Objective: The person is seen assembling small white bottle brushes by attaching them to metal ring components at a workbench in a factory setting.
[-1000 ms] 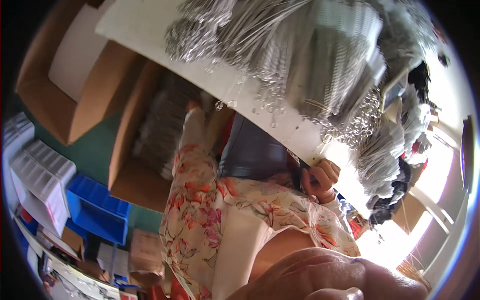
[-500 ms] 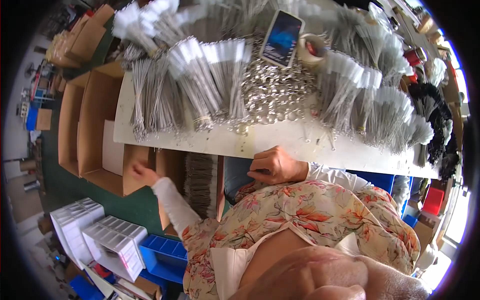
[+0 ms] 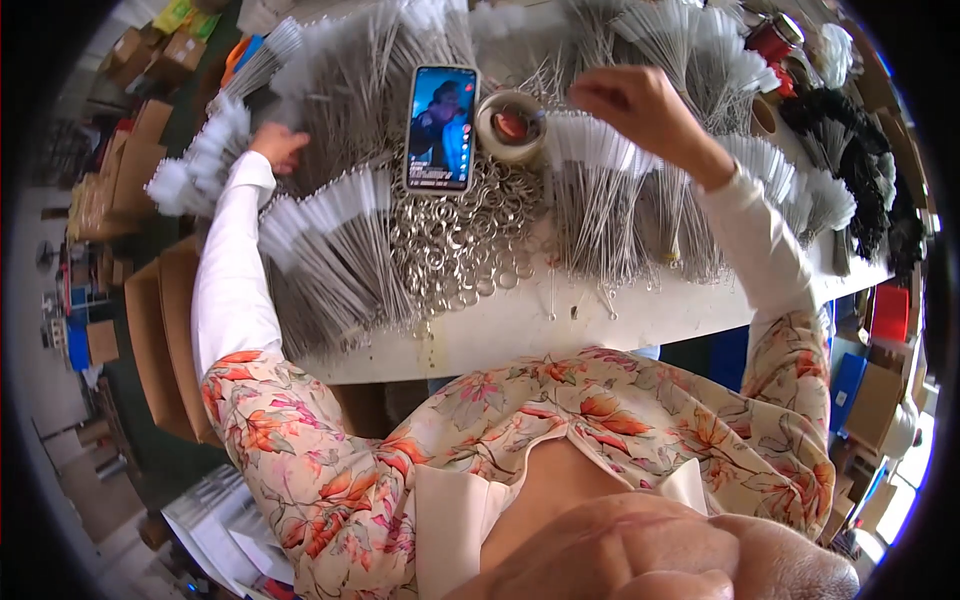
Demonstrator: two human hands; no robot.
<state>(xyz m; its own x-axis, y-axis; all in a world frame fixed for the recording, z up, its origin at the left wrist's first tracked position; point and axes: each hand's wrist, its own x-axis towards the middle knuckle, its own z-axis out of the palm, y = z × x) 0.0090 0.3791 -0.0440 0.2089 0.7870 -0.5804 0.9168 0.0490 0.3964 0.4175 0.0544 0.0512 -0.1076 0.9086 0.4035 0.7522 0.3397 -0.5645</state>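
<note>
My left hand point(image 3: 280, 148) is at the far left of the table, its fingers loosely bent and apart beside upright bunches of thin wire brushes point(image 3: 330, 115) with whitish bristle ends. No object shows in it. Across the table, my right hand point(image 3: 628, 98) hovers over more wire brushes point(image 3: 600, 190), fingers curved and loose, with nothing visible in them. Between my arms lies a heap of metal rings point(image 3: 465, 245). A phone point(image 3: 441, 130) with a lit screen rests at the heap's far side, next to a roll of tape point(image 3: 511, 126).
Another brush bunch point(image 3: 335, 250) lies near the table's front left edge. Tall cardboard boxes point(image 3: 165, 340) stand on the floor at left. Black brushes point(image 3: 865, 180) and a red tin point(image 3: 775, 38) sit at the right end. A red bin point(image 3: 890, 313) is beyond it.
My body has leaned in over the table. The left hand has gone from beside the cardboard boxes up to the brushes; the right has risen from the front edge and reached far forward.
</note>
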